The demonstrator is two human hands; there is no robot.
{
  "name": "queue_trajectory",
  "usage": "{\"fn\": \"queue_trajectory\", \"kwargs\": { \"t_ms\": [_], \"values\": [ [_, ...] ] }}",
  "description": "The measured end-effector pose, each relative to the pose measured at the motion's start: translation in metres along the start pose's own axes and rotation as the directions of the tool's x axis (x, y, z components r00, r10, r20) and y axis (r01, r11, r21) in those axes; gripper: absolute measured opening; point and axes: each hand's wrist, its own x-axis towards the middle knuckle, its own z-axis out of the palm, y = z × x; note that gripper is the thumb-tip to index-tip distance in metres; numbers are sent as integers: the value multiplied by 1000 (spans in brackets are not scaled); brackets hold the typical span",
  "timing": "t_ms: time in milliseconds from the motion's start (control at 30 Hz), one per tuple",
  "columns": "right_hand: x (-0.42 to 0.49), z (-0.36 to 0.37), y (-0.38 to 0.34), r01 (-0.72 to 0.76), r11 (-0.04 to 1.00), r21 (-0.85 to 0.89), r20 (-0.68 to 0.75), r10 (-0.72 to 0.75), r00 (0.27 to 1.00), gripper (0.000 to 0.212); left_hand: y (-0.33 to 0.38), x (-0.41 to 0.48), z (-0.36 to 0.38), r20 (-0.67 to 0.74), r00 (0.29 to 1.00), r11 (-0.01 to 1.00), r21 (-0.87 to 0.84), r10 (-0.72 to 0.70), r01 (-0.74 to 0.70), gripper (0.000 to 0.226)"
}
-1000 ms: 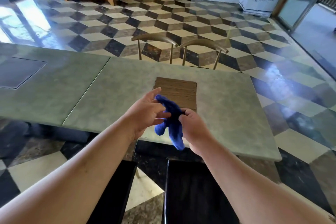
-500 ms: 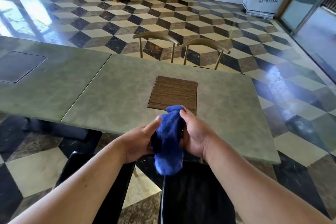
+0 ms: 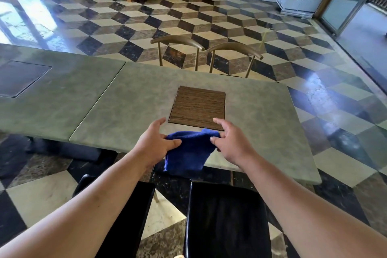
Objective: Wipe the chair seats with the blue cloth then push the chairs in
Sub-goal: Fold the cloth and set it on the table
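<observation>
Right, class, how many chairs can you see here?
4. Near side: left black seat, right black seat. Beyond the table: left curved backrest, right curved backrest. Others may be hidden.

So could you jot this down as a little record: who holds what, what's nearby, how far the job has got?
Left hand: pinches left end of the blue cloth
Right hand: pinches its right end
Cloth: stretched between them above the near edge of the green table
Table: wooden panel set in its top
Near chairs: left black seat, right black seat, pulled out below the arms
Far chairs: left chair back, right chair back, beyond the table
Progress: cloth not yet on a seat
</observation>
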Motion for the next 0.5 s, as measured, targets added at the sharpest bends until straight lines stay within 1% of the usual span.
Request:
{"fn": "queue_trajectory", "kwargs": {
  "t_ms": [33, 67, 100, 133, 200, 267, 400, 500],
  "values": [
    [1, 0, 1, 44, 996, -73, -8, -45, 999, 39, 3, 1, -1, -10, 998, 990, 123, 65, -63, 55],
    [1, -2, 1, 86, 987, -136, -16, -89, 996, 24, 5, 1, -3, -9, 992, 962, 245, 123, -117, 39],
    [2, -4, 2, 127, 971, -202, -27, -135, 990, 15, 8, 1, -5, -14, 985, 919, 363, 170, -153, 27],
    [2, -6, 3, 159, 951, -267, -43, -176, 983, 12, 10, 0, -7, -26, 976, 870, 459, 217, -181, 21],
    [2, -10, 5, 199, 915, -351, -81, -242, 967, 9, 13, -1, -9, -46, 955, 793, 569, 294, -217, 14],
    [2, -12, 8, 204, 907, -368, -109, -260, 959, 8, 16, 0, -8, -29, 944, 761, 600, 328, -246, 10],
    [3, -12, 13, 151, 953, -262, -82, -178, 981, 8, 13, 2, -5, 34, 967, 798, 558, 253, -228, 12],
    [3, -13, 19, 146, 966, -213, -52, -161, 986, 6, 10, 3, -1, 44, 970, 812, 540, 237, -223, 13]
  ]
}}
